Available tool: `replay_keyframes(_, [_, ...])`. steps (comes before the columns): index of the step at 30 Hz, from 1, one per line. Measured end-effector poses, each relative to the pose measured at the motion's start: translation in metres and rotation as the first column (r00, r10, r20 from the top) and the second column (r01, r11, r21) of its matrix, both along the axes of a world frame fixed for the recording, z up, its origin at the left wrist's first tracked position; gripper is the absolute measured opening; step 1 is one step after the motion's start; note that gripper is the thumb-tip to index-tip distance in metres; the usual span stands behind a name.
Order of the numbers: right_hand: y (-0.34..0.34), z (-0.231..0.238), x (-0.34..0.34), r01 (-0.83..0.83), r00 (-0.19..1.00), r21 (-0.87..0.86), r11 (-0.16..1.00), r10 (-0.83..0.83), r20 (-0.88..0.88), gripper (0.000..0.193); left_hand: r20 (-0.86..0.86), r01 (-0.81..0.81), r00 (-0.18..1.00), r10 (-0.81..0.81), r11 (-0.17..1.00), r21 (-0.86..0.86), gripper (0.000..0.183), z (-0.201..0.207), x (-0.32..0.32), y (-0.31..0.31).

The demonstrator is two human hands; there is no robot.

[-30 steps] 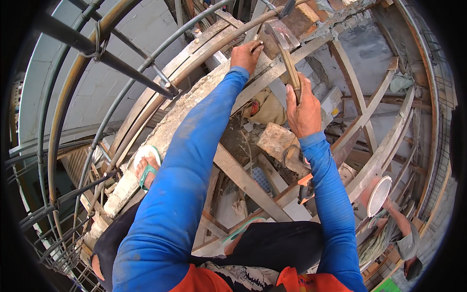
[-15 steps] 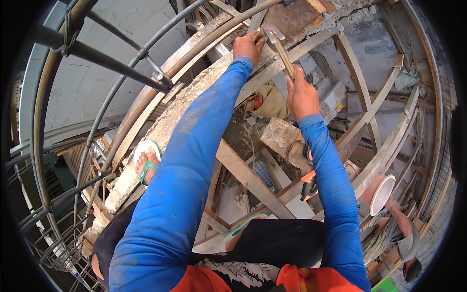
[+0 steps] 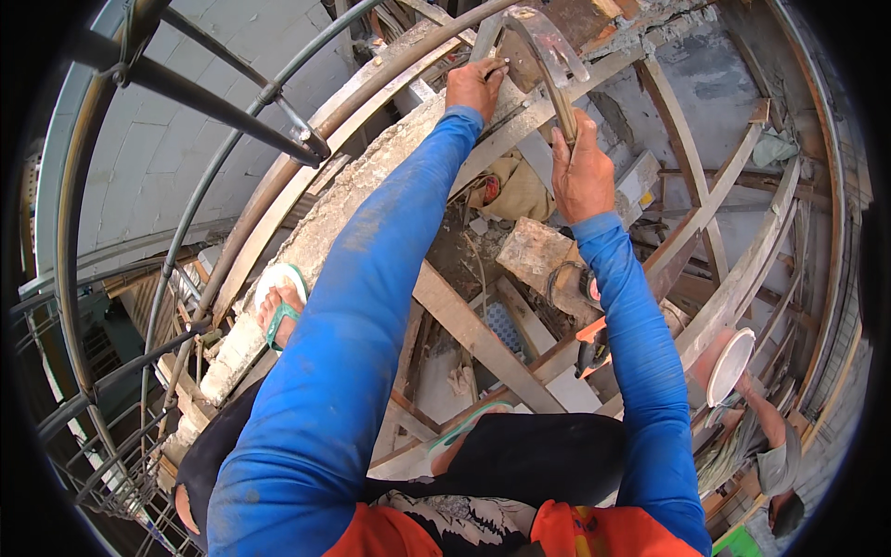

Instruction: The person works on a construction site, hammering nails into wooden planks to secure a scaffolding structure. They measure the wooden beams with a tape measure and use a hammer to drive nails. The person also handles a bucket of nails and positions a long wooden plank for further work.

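Note:
At the top centre, my left hand is closed in a pinch beside the end of a wooden strip. What its fingertips hold is too small to make out. My right hand is wrapped round the wooden handle of a hammer, to the right of the left hand. The hammer's head is smeared by motion and stands up and away from the left fingers. Below both hands runs a timber board, next to a rough concrete beam.
Metal scaffold pipes curve along the left. An orange-handled tool hangs by my right forearm, near a wooden block. Timber braces cross the gap below. At lower right, another person holds a bucket.
The hammer has swung up and to the right, away from my left hand, and its head is now blurred. My right hand has shifted slightly right. The left hand stays nearly in place.

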State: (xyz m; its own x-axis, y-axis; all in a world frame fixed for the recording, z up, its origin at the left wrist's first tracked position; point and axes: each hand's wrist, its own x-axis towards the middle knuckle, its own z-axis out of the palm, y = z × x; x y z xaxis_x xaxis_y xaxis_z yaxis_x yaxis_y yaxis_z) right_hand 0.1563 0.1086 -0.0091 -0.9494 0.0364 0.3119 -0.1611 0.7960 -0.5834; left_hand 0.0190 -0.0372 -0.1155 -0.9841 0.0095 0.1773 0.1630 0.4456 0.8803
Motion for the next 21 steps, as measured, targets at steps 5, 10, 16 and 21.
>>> replay_keyframes(5, [-0.003, 0.004, 0.000, 0.010, 0.942, 0.188, 0.982, -0.073, 0.329, 0.032, -0.104, -0.026, 0.994, 0.023, 0.999, -0.033, 0.022, -0.005, 0.001, -0.003])
replay_keyframes(10, [-0.005, -0.006, 0.002, -0.012, 0.993, 0.085, 0.996, 0.002, 0.121, 0.034, -0.193, -0.015, 0.981, 0.026, 0.998, 0.057, 0.029, -0.007, 0.013, -0.005])
replay_keyframes(16, [-0.010, -0.001, 0.004, 0.010, 0.961, 0.178, 0.984, -0.058, 0.269, 0.032, 0.103, 0.202, 0.969, -0.225, 0.960, 0.196, 0.053, -0.004, 0.000, -0.029])
replay_keyframes(21, [-0.004, -0.011, 0.006, -0.054, 0.999, 0.064, 0.997, 0.054, -0.002, 0.034, 0.261, 0.305, 0.894, -0.363, 0.922, 0.237, 0.074, 0.001, -0.012, -0.040])
